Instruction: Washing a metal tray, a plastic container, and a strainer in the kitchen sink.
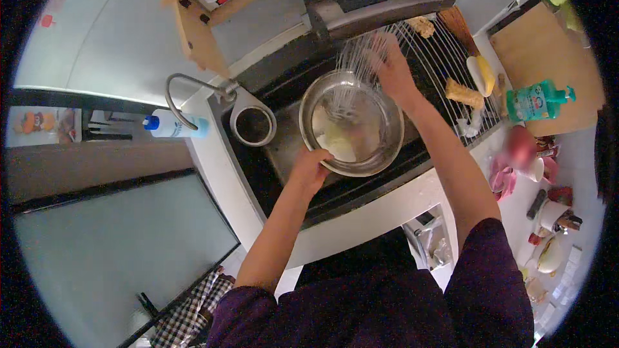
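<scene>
A round stainless steel basin is held over the dark sink, tilted a little, with cloudy water and something pale and blurred inside. My left hand grips its rim at the lower left, thumb over the edge. Water sprays down into it from the wide black faucet. My right hand is raised beside the spray, above the basin's upper right rim. Spray and blur hide its fingers, so whether it holds anything is unclear.
A metal drying rack with loofah-like pieces spans the sink's right side. Beyond it stands a green pump bottle. Left are a round-holed grey fitting and a blue-capped bottle. A glass panel stands lower left.
</scene>
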A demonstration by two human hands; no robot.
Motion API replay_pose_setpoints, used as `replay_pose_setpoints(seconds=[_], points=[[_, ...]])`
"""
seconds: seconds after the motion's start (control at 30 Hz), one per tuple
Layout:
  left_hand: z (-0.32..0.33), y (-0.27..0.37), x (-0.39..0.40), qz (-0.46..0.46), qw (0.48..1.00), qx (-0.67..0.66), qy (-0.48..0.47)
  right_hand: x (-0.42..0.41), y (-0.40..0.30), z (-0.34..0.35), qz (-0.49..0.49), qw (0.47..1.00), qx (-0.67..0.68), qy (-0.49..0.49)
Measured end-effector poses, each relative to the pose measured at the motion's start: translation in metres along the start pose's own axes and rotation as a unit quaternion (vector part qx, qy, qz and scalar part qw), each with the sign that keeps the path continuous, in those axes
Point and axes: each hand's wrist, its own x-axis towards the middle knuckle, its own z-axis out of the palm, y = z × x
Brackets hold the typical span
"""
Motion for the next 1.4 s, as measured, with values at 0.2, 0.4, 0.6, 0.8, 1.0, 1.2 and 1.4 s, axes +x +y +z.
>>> replay_pose_setpoints(seconds=[0.2, 0.4, 0.6, 0.8, 1.0, 1.2, 1.4], points=[[0.004, -0.007, 0.001, 0.022, 0.999, -0.005, -0.034, 0.042, 0.018, 0.011, -0.017, 0.989, -0.138, -0.048], [0.007, -0.003, 0.003, 0.027, 0.999, 0.001, -0.035, 0.042, 0.015, 0.015, -0.038, 0.989, -0.135, -0.036], [0.005, -0.005, 0.009, 0.028, 0.999, -0.008, -0.036, 0.058, 0.035, 0.011, -0.172, 0.961, -0.215, -0.036], [0.006, 0.0, 0.011, -0.001, 0.999, -0.011, -0.045, 0.064, 0.036, 0.001, -0.158, 0.963, -0.211, -0.054], [0.019, 0.004, 0.006, 0.015, 0.999, -0.029, -0.028, 0.075, 0.032, -0.005, -0.146, 0.964, -0.211, -0.072], [0.029, 0.008, 0.004, 0.017, 0.998, -0.052, -0.035, 0.085, 0.026, -0.007, -0.133, 0.964, -0.21, -0.092], [0.024, 0.008, 0.011, 0.021, 0.997, -0.035, -0.058, 0.085, 0.022, -0.014, -0.121, 0.965, -0.205, -0.112]])
